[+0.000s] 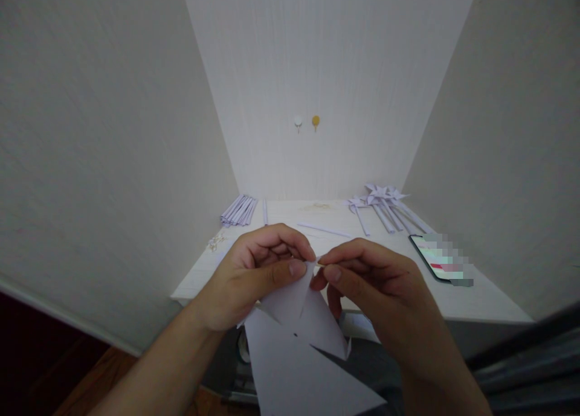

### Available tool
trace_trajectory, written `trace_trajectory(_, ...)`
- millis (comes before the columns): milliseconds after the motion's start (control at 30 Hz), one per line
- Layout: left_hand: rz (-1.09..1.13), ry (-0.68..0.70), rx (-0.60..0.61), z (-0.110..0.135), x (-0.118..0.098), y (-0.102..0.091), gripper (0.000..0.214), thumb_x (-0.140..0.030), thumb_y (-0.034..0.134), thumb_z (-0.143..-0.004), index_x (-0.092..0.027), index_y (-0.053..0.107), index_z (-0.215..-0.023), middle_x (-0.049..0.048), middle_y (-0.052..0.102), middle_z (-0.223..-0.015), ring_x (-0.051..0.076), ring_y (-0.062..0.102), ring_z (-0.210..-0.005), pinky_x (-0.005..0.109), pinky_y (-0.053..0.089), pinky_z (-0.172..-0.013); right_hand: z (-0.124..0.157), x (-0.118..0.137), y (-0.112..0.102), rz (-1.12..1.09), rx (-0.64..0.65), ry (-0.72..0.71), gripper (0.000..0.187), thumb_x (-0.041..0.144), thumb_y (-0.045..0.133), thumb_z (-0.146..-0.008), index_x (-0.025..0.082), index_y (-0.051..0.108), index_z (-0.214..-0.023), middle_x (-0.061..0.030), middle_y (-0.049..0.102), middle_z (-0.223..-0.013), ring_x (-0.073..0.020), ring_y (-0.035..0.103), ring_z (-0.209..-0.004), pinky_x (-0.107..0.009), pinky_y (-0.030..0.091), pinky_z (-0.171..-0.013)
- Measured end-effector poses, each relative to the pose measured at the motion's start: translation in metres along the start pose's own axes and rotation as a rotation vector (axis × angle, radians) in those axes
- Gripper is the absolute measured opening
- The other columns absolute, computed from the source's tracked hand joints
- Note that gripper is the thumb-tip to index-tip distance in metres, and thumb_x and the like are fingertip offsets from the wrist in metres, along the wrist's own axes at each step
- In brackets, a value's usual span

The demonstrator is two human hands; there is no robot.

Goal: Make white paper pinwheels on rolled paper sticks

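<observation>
A white paper sheet [294, 355] hangs in front of me, with slits cut in from its corners and a small dark hole near its middle. My left hand [267, 268] pinches a top corner of this sheet between thumb and forefinger. Right beside that corner, my right hand [371, 289] has thumb and forefinger pressed together at the paper's tip. Something tiny and pale shows between its fingertips, too small to name. The sheet's lower edge runs out of view.
Several rolled paper sticks [240, 211] lie stacked at the table's back left. Finished paper pinwheels [385, 195] rest at the back right, behind a phone [437, 259]. A loose paper stick [324, 229] lies mid-table. Small pale bits [216, 242] are at left. Walls enclose the table [480, 301].
</observation>
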State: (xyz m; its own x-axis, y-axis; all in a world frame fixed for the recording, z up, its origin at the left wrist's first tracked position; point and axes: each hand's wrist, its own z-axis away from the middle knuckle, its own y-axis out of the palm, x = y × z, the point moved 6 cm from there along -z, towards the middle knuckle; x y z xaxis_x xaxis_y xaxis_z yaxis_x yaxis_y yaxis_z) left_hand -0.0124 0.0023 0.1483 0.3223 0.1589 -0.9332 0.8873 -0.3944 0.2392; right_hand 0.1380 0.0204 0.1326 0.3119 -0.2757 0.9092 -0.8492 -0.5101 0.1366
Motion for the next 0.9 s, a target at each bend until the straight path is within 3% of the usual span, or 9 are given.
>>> trace_trajectory(167, -0.032, 0.018, -0.013, 0.002, -0.001, 0.002, 0.006, -0.017, 0.075, -0.089, -0.018, 0.075, -0.095, 0.004, 0.075, -0.083, 0.012, 0.069, -0.073, 0.018, 0.051, -0.062, -0.002, -0.002, 0.0, -0.067, 0.001, 0.029, 0.004, 0.025, 0.075, -0.091, 0.022, 0.077, -0.09, -0.002, 0.077, -0.076, -0.0107, 0.065, -0.059, -0.019, 0.053, -0.052)
trace_trajectory(367, -0.136, 0.081, -0.037, 0.003, -0.001, 0.0, 0.008, -0.019, 0.078, -0.087, -0.018, 0.075, -0.094, 0.0036, 0.075, -0.081, 0.012, 0.067, -0.072, 0.019, 0.049, -0.062, -0.003, 0.002, 0.001, -0.089, 0.024, 0.011, 0.003, 0.023, 0.075, -0.092, 0.022, 0.078, -0.091, -0.0023, 0.079, -0.08, -0.0134, 0.073, -0.075, -0.021, 0.057, -0.066)
trace_trajectory(900, -0.503, 0.199, -0.271, 0.003, -0.014, -0.002, 0.004, -0.02, 0.081, -0.083, -0.02, 0.078, -0.086, 0.0022, 0.076, -0.081, 0.014, 0.067, -0.071, 0.022, 0.052, -0.066, -0.004, -0.002, -0.002, 0.023, -0.049, 0.001, 0.007, 0.028, 0.074, -0.091, 0.021, 0.075, -0.09, -0.0017, 0.077, -0.079, -0.0136, 0.069, -0.069, -0.022, 0.054, -0.058)
